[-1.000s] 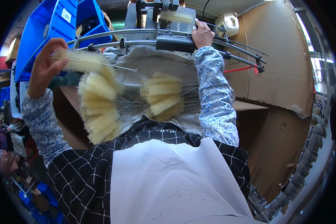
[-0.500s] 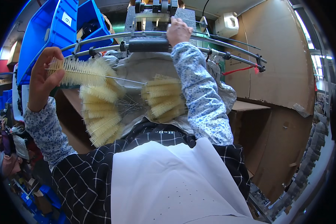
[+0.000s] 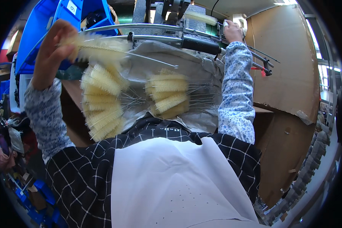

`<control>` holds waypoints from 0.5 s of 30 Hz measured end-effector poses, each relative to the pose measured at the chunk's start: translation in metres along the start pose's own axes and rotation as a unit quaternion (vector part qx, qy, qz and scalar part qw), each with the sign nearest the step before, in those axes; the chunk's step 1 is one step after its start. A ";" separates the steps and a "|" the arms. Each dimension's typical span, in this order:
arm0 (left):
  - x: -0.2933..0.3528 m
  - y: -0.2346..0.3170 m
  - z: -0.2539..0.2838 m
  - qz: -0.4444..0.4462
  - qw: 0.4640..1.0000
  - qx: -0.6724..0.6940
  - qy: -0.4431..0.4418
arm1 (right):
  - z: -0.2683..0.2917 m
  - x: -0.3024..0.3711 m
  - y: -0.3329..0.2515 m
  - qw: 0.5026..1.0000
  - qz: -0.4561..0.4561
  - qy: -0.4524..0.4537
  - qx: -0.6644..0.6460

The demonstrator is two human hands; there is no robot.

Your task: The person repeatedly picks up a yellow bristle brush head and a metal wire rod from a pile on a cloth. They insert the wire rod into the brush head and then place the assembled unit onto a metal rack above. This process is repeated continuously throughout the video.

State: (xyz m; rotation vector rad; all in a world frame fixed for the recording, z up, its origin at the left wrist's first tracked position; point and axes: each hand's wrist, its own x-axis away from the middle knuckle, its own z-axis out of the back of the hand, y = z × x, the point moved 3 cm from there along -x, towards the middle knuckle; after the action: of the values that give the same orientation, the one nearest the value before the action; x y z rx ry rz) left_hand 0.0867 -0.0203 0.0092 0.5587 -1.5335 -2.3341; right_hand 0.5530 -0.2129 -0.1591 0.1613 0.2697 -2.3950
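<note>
Up at the left, my left hand is closed round the bristle end of a cream bottle brush. Motion blurs its bristles, and its bare wire stem points right. At the right end of the machine's sliding carriage, my right hand has its fingers curled in. What they grip is too small to tell. Just left of it, another cream brush lies in the machine. Below, two piles of similar brushes, a left one and a middle one, rest on grey cloth.
Two metal rails cross in front of the machine, carrying a black padded roller. Blue bins stand at the left. Cardboard sheets wall off the right, near a white jug. Grey cloth covers the work area.
My right hand has moved right, and the black roller and the brush in the machine sit farther right too. My left hand has risen with its brush, whose stem now slants downward more.
</note>
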 end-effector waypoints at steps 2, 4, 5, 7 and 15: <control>-0.009 -0.005 -0.010 -0.002 0.999 0.026 -0.039 | 0.010 0.009 -0.011 0.990 0.032 -0.056 0.129; -0.015 -0.010 -0.021 -0.010 0.996 0.053 -0.067 | 0.022 0.005 0.007 0.990 0.077 -0.121 -0.007; -0.018 -0.015 -0.028 -0.023 0.995 0.056 -0.074 | 0.033 0.012 0.017 0.987 0.089 -0.121 -0.061; -0.026 -0.020 -0.041 -0.051 0.993 0.063 -0.089 | 0.058 0.036 0.031 0.961 0.088 -0.194 -0.177; -0.053 -0.037 -0.151 -0.025 0.967 0.236 -0.095 | 0.109 0.162 -0.142 0.812 0.228 -0.296 -0.449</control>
State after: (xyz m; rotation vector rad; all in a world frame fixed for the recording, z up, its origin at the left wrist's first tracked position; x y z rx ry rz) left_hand 0.2030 -0.1041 -0.0705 0.4907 -2.2126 -2.1041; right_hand 0.3327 -0.2400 -0.0632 -0.8473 0.8989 -1.5162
